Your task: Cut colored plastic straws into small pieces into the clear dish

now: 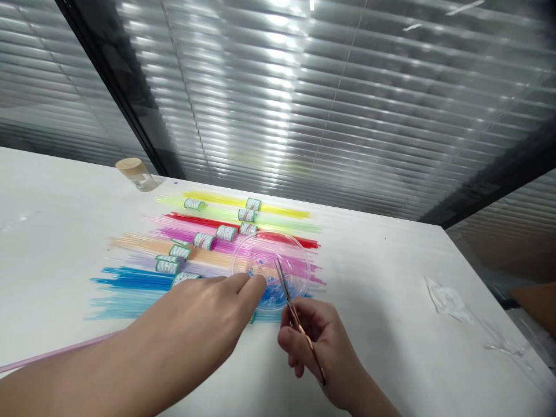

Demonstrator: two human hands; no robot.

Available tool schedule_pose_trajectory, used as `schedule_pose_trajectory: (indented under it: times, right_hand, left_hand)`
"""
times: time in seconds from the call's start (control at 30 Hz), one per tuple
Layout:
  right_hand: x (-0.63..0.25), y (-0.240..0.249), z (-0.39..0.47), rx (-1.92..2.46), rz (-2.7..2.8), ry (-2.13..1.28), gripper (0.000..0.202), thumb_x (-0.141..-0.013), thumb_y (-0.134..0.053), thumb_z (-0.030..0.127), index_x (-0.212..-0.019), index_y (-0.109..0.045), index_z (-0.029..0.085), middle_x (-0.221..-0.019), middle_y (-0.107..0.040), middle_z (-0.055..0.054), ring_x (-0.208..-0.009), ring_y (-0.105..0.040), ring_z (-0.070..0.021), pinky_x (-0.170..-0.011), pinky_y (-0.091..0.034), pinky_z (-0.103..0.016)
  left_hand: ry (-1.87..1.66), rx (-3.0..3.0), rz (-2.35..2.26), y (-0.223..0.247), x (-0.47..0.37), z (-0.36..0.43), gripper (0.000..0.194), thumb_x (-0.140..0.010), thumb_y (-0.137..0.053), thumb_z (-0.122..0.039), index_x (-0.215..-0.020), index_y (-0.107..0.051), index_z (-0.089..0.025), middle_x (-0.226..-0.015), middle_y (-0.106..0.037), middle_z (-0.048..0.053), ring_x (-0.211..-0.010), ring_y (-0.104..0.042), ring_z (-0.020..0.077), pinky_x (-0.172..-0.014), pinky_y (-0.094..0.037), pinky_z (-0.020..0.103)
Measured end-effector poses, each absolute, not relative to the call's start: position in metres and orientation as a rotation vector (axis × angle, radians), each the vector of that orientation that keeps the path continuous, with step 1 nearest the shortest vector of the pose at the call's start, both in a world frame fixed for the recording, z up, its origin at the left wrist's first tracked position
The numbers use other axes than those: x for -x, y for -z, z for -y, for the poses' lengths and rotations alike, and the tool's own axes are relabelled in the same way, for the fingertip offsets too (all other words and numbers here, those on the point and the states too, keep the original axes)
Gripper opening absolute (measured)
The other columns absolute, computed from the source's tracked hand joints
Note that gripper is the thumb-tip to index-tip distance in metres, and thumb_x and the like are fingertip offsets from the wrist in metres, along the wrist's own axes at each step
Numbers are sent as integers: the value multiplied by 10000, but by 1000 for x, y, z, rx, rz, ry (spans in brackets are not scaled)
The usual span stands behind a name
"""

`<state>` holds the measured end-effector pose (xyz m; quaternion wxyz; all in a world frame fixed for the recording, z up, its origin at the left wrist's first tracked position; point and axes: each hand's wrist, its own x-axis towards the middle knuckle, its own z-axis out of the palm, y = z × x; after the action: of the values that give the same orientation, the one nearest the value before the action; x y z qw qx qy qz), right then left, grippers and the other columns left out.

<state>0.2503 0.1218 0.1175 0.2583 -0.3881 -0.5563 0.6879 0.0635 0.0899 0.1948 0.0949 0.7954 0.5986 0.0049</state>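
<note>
Bundles of thin coloured straws (208, 243) lie side by side on the white table (65, 243), each tied with a paper band: yellow, green, red, pink, orange, purple, blue. A clear round dish (299, 258) rests on them and holds small blue cut pieces (273, 295). My left hand (208, 310) reaches across to the dish's near edge, fingers pinched at something thin and blue that I cannot make out. My right hand (315, 341) grips copper-coloured scissors (295, 315), their blades pointing up over the dish.
A small jar with a wooden lid (135, 172) lies at the table's back left. A crumpled clear wrapper (449, 301) lies at the right. A single pink straw (52, 353) runs along the near left edge. Window blinds stand behind the table.
</note>
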Motion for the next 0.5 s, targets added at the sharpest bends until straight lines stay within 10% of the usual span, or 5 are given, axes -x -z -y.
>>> schedule_pose_trajectory:
  times: [0.5]
  right_hand:
    - [-249,-110,-123,1149,1477,-1860,474,-687,-772,572,-646,-493,190,-423,-415,79,-355,-403,-74,-342,-304,-173]
  left_hand:
    - [436,-2291,-1810,-204,-72,-97,341,-761,-371,53,-939,-547,-178,-927,-699,71,-667,-661,198,-509,-375,257]
